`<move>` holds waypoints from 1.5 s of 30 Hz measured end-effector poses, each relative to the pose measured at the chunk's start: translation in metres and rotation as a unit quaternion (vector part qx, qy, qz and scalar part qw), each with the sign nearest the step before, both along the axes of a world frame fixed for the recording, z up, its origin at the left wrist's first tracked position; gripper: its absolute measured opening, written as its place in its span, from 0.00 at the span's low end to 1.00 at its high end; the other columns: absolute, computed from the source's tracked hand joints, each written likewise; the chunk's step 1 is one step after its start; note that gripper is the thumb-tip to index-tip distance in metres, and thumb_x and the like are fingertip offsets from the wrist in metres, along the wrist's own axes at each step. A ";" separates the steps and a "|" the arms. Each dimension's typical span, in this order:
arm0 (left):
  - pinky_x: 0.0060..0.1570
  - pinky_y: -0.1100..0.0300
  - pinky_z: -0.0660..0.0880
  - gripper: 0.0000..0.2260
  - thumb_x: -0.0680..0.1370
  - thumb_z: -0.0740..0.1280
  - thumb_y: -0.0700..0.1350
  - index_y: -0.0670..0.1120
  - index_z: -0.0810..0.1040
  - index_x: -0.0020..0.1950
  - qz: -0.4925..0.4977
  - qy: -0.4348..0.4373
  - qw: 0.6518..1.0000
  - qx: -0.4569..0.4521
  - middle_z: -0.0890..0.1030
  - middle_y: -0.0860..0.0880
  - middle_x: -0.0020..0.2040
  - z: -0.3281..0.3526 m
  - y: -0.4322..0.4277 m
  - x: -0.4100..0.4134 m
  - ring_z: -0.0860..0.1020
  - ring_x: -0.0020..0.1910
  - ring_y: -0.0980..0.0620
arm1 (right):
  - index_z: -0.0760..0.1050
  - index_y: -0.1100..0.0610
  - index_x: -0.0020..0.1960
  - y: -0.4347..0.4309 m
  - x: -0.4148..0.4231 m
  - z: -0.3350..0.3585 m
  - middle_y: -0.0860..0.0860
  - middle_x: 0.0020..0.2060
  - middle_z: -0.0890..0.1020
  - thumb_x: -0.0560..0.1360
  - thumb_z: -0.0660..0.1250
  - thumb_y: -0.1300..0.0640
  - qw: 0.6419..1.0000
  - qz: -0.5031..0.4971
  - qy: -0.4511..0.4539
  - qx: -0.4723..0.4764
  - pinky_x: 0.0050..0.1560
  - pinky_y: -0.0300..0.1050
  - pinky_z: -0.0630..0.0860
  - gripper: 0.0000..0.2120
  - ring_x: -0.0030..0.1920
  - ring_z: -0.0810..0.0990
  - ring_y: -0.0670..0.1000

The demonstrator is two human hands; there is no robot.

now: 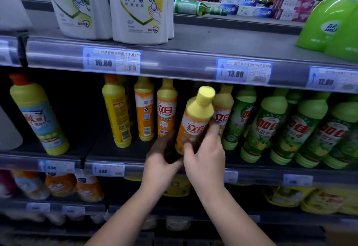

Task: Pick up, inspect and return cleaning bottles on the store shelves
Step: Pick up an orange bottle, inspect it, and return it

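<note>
An orange dish-soap bottle with a yellow cap [195,121] leans to the right at the front of the middle shelf [108,148], its cap toward me. My right hand [205,158] wraps the bottle's lower half from the right, thumb on the front label. My left hand [161,160] cups the bottle's base from the left, and the base itself is hidden behind both hands. Matching orange bottles [166,110] stand upright just behind and to the left.
Green dish-soap bottles [271,125] crowd the shelf to the right. A yellow-green bottle with an orange cap [38,116] leans at the left. White hand-wash bottles [137,7] stand on the shelf above, whose edge [174,65] overhangs. More products fill the lower shelves.
</note>
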State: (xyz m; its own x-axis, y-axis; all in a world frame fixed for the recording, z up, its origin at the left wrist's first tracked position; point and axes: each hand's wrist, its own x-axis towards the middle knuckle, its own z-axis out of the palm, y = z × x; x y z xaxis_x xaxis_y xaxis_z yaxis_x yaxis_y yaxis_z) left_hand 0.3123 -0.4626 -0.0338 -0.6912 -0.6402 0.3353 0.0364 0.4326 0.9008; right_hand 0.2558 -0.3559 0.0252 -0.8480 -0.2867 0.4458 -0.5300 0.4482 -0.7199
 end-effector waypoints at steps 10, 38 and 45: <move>0.56 0.57 0.83 0.28 0.66 0.83 0.46 0.52 0.82 0.65 -0.107 0.066 0.978 0.165 0.87 0.49 0.60 -0.007 0.024 0.034 0.86 0.59 0.48 | 0.70 0.44 0.65 0.064 0.020 0.014 0.40 0.57 0.84 0.75 0.72 0.39 0.974 0.148 -0.082 -0.154 0.57 0.42 0.82 0.23 0.59 0.83 0.41; 0.45 0.60 0.83 0.36 0.57 0.84 0.52 0.55 0.73 0.62 -0.051 0.182 0.964 0.187 0.86 0.55 0.50 0.031 0.031 0.202 0.85 0.48 0.55 | 0.73 0.59 0.72 0.085 0.134 0.026 0.56 0.55 0.87 0.81 0.62 0.42 0.766 0.200 -0.389 -0.472 0.46 0.49 0.86 0.27 0.52 0.88 0.53; 0.52 0.51 0.83 0.38 0.60 0.85 0.52 0.61 0.70 0.64 -0.027 0.201 0.975 0.088 0.85 0.52 0.59 0.041 0.029 0.223 0.83 0.61 0.48 | 0.73 0.58 0.70 0.080 0.138 0.006 0.66 0.63 0.82 0.86 0.59 0.47 0.696 0.172 -0.477 -0.508 0.43 0.54 0.87 0.19 0.54 0.89 0.58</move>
